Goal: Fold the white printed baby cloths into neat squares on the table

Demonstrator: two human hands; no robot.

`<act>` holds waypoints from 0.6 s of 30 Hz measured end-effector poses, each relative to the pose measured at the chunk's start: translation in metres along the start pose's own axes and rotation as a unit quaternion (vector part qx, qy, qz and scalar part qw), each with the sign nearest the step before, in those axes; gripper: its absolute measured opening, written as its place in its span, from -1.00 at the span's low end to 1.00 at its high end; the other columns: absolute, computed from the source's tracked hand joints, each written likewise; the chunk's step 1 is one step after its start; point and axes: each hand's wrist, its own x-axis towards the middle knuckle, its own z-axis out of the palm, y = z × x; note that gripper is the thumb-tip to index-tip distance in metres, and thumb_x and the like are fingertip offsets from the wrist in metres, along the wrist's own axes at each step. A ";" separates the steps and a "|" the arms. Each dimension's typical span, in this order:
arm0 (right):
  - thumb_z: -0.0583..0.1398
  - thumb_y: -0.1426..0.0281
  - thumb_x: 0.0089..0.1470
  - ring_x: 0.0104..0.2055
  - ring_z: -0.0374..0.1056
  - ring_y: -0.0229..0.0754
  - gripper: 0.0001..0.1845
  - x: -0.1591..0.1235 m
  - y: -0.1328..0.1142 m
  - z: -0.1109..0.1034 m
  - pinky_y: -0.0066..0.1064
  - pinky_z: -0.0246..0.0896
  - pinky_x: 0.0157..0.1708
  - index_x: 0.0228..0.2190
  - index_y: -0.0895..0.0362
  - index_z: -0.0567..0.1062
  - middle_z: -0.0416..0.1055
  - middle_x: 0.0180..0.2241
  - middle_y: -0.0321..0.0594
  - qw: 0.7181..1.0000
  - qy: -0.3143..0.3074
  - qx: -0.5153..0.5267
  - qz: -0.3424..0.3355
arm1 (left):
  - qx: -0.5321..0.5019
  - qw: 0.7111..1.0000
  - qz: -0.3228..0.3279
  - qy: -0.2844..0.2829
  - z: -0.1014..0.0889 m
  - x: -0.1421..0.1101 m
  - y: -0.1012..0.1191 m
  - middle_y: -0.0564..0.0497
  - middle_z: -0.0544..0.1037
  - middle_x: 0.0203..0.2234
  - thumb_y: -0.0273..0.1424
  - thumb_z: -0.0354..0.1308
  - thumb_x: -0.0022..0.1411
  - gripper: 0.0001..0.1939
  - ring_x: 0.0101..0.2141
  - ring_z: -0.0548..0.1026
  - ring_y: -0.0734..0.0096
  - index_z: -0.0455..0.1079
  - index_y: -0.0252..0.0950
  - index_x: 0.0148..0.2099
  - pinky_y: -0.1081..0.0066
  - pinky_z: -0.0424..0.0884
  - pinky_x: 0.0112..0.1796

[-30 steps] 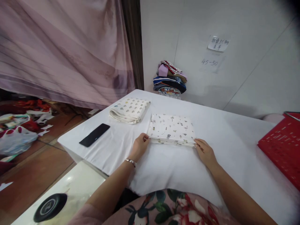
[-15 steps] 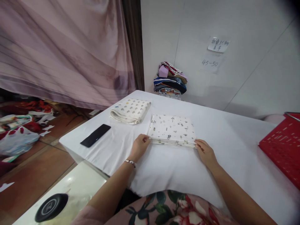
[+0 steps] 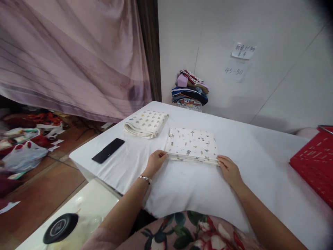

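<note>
Our left grip (image 3: pixel 155 161) and right grip (image 3: pixel 230 170) pinch the two near corners of a white printed cloth (image 3: pixel 192 143) that lies folded flat on the white-covered bench (image 3: pixel 260 149), straight in front of us. Done well, we judge, this step calls for a light, even hold at both corners: thumbs level, layers lined up one over another, and the pull shared equally so that the near edge runs straight. Too hard a tug from one side could skew the fold or let the layers slip apart. By our count, two folded cloths lie on the bench: the one between our grips and a spotted cloth (image 3: pixel 147 122), near it on the left and farther off. We also count one black phone-like slab (image 3: pixel 108 150), one red basket (image 3: pixel 312 156), one pile of fabrics (image 3: pixel 189 92) by the wall (image 3: pixel 221 27), two paper notes (image 3: pixel 244 51) on that wall, and one bracelet (image 3: pixel 145 178) on our left wrist.
</note>
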 end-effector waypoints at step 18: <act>0.03 0.24 0.15 -0.03 0.33 -0.10 -0.67 -0.001 0.003 0.002 -0.21 0.25 -0.02 -0.17 0.09 0.48 0.39 -0.07 -0.15 1.000 -0.007 -0.017 -0.014 | 0.308 0.924 0.222 -0.052 -0.021 0.013 0.019 0.02 0.43 -0.15 -0.45 -0.08 0.27 -0.71 -0.21 0.44 0.41 0.40 -0.14 -0.06 0.47 0.34 -0.30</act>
